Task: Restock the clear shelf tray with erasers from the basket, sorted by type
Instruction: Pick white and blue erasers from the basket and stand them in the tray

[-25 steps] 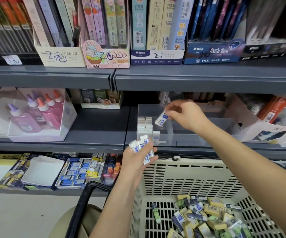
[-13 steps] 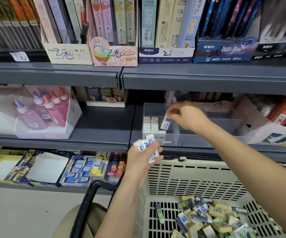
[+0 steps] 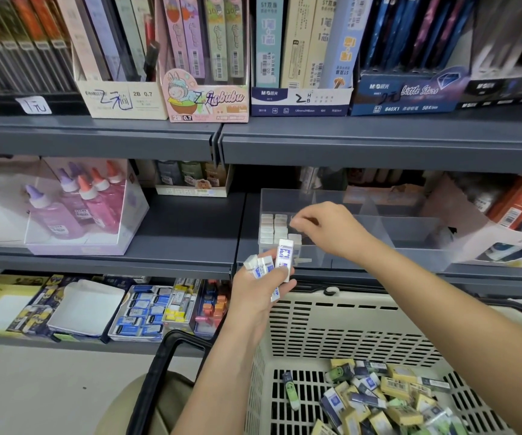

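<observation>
**A:** What is this place?

**B:** A stationery aisle with grey metal shelves (image 3: 175, 227) and a pale floor (image 3: 33, 387).

**A:** Where is the clear tray (image 3: 287, 199)?

**B:** At the middle shelf's front edge, with stacked erasers (image 3: 273, 226) in its left compartment. The right hand (image 3: 328, 229) hovers curled above them (too blurred to tell whether it holds one). The left hand (image 3: 255, 296) grips several blue-and-white erasers (image 3: 284, 257) above the rim of the basket (image 3: 347, 312). Mixed erasers (image 3: 394, 394) lie inside.

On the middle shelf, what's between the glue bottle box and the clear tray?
In the head view, only bare dark shelf separates the glue bottle box from the clear tray; a small carton stands further back.
</observation>
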Motion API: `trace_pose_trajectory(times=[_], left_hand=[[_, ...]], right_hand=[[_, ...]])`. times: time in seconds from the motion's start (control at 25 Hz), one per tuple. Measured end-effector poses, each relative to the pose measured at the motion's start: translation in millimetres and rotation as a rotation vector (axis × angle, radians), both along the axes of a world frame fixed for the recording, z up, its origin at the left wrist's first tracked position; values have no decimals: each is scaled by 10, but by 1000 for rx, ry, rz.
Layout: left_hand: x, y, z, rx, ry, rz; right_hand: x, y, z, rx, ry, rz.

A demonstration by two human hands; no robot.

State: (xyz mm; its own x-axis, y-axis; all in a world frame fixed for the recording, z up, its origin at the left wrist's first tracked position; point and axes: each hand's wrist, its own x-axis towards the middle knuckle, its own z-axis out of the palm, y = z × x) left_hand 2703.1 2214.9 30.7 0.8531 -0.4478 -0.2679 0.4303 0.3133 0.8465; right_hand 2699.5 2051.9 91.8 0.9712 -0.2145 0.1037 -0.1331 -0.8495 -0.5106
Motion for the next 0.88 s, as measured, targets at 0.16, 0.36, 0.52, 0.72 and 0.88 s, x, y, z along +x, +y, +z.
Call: trace_pose_trajectory(times=[0.16,0.36,0.52,0.72,0.88], left_hand=[[-15,-17,13,32,-45,-19],[-10,6,33,100,-55,29],[-1,-4,48,110,4,-7],[13,-16,72,-22,105,-34],[38,8,46,-81,147,12]], right_hand=[[-181,46,90,310,134,145],[-83,-220,217,259,-37,-95],[94,-244,71,72,-56,-175],[175,-164,-163,-15,70,-73],[168,-116,-241,-45,86,-39]])
